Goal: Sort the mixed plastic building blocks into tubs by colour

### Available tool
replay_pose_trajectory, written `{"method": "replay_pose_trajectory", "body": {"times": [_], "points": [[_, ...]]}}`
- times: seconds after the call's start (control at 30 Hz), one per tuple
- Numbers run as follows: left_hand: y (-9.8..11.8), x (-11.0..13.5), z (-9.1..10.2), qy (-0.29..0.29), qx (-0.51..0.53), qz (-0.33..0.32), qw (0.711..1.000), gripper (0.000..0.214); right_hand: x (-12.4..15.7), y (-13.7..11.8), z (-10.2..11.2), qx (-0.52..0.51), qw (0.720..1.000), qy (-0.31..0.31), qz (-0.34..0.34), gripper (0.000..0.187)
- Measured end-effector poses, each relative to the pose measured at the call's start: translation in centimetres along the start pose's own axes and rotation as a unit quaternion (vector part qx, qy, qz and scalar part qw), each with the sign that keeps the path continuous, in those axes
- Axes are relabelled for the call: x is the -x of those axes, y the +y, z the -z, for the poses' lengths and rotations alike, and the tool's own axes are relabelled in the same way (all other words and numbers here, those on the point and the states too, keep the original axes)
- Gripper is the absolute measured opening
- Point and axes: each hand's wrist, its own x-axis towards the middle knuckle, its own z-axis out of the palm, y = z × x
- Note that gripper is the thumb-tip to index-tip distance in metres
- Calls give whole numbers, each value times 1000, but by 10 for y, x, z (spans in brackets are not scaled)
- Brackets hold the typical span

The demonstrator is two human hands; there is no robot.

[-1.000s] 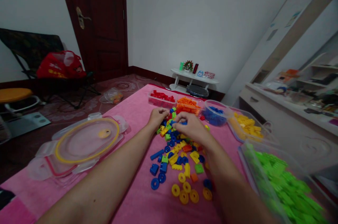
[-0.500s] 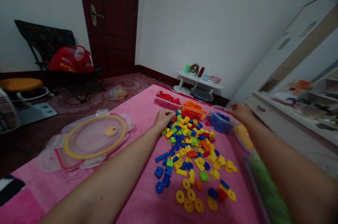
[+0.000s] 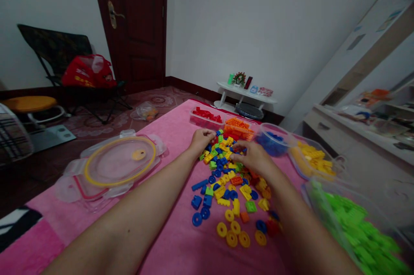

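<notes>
A heap of small plastic building pieces (image 3: 231,188) in blue, yellow, green, orange and red lies on the pink cloth (image 3: 174,240). My left hand (image 3: 201,138) rests at the far left edge of the heap, fingers curled in; what they hold is hidden. My right hand (image 3: 254,157) lies on the far part of the heap, its fingers pinched around small pieces that I cannot make out. Behind the heap stand a tub of red pieces (image 3: 206,116), a tub of orange pieces (image 3: 238,126) and a round tub of blue pieces (image 3: 273,142).
A tub of yellow pieces (image 3: 312,159) and a tub of green pieces (image 3: 355,223) stand along the right. Clear lids (image 3: 113,167) with a yellow seal lie on the left of the cloth. A folding chair with a red bag, a door and a low white shelf are beyond.
My right hand has come back from the blue tub to the heap. My left hand has stayed at the heap's far left edge.
</notes>
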Motion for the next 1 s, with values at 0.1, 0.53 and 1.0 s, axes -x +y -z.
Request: {"method": "replay_pose_trajectory", "body": {"times": [0.1,0.53,1.0], "points": [[1,0,0,-3,0,-1,1000,12,10,-4,-13,48,998,-15,-25,40],[6,2,0,-3,17,16,1000,7,64,-73,-1,-147,932,-201,263,38],[6,1,-1,4,21,19,1000,7,47,-53,-24,-33,991,-29,129,23]]}}
